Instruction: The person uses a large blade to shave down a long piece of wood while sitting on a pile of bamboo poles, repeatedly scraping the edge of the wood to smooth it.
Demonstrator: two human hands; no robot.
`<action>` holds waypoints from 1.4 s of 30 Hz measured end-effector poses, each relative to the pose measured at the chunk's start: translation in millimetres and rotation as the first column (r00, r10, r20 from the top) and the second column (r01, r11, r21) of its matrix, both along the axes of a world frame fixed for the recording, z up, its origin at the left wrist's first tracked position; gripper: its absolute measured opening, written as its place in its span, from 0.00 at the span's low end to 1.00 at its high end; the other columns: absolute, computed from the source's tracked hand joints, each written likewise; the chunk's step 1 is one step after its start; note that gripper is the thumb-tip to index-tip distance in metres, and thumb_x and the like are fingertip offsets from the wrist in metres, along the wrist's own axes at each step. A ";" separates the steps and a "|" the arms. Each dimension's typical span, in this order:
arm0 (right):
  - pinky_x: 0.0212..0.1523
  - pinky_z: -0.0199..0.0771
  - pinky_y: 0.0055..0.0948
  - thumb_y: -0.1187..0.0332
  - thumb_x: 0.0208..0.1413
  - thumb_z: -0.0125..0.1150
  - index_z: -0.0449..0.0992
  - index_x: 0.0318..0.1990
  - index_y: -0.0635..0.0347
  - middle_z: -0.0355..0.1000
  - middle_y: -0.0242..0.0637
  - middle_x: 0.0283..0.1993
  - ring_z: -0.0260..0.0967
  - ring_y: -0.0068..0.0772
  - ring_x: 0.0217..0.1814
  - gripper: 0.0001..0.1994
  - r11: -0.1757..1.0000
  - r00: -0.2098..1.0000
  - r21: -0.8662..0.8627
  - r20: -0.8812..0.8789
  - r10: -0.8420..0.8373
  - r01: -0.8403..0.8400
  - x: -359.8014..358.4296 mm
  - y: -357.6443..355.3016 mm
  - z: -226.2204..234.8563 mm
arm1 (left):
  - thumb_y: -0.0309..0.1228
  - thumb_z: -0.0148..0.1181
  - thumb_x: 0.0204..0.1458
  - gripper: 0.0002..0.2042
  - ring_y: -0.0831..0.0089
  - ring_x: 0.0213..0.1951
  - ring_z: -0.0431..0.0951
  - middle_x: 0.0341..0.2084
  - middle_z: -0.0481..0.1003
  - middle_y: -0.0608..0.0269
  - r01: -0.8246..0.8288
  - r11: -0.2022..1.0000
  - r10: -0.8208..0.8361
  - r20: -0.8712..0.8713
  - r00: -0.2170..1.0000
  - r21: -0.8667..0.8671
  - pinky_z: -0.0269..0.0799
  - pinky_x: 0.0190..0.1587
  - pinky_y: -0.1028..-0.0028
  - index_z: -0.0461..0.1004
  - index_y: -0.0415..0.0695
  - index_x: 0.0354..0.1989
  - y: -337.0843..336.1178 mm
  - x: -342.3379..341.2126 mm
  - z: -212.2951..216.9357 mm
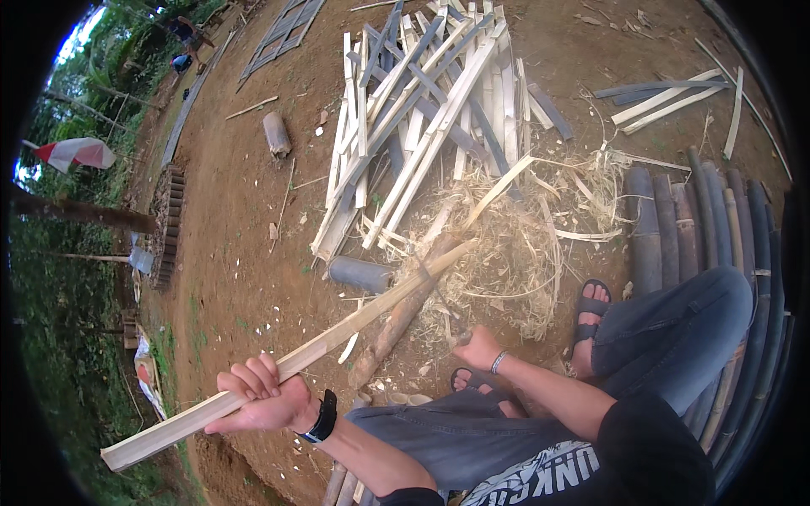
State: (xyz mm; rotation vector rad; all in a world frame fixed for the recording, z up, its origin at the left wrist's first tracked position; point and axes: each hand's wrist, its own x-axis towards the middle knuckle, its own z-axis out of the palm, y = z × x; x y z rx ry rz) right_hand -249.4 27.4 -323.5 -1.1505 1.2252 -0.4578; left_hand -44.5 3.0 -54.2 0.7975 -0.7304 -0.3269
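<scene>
My left hand (263,396) is wrapped round a long pale bamboo strip (337,339), which slants up to the right across a short log (390,339) on the ground. In my right hand (479,347) is the handle of a knife, closed in the fingers. The thin knife blade (443,297) reaches up and left to the strip, crossing it near its far end; whether the edge is cutting in cannot be made out. A thin pale sliver (499,192) sticks up beyond that end. Curly bamboo shavings (515,270) lie heaped around the log.
Ahead lies a big pile of split bamboo strips (422,110), with a dark bamboo piece (361,273) at its near edge. Bamboo poles (645,228) line the right side. More strips (666,99) rest at the far right. A person (190,35) is at the far left.
</scene>
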 end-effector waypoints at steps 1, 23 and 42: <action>0.20 0.69 0.34 0.67 0.42 0.63 0.73 0.21 0.67 0.69 0.42 0.13 0.68 0.31 0.14 0.11 1.000 0.999 0.030 0.040 0.003 -0.004 2.0 -1.0 -5.2 | 0.71 0.29 0.50 0.33 0.84 0.09 0.43 0.06 0.46 0.74 -0.031 0.999 0.031 -0.016 0.999 0.008 0.39 0.14 0.82 0.47 0.52 0.14 -1.9 -1.4 -0.8; 0.27 0.69 0.36 0.64 0.37 0.64 0.73 0.19 0.67 0.71 0.45 0.16 0.70 0.40 0.20 0.12 0.997 0.998 0.065 0.045 -0.046 0.043 -4.0 -15.5 -24.3 | 0.69 0.29 0.52 0.32 0.84 0.09 0.44 0.07 0.46 0.74 0.021 1.000 -0.020 0.057 0.998 -0.007 0.37 0.13 0.82 0.47 0.52 0.14 -2.3 -0.2 -0.4; 0.19 0.70 0.29 0.68 0.41 0.62 0.71 0.15 0.66 0.69 0.39 0.13 0.70 0.29 0.15 0.11 0.986 0.992 0.155 -0.092 0.081 -0.066 -54.1 -37.8 35.1 | 0.56 0.57 0.50 0.30 0.88 0.05 0.46 0.02 0.52 0.78 0.792 0.582 -0.747 0.264 0.611 -0.184 0.41 0.08 0.85 0.53 0.51 0.07 -4.5 -7.1 3.2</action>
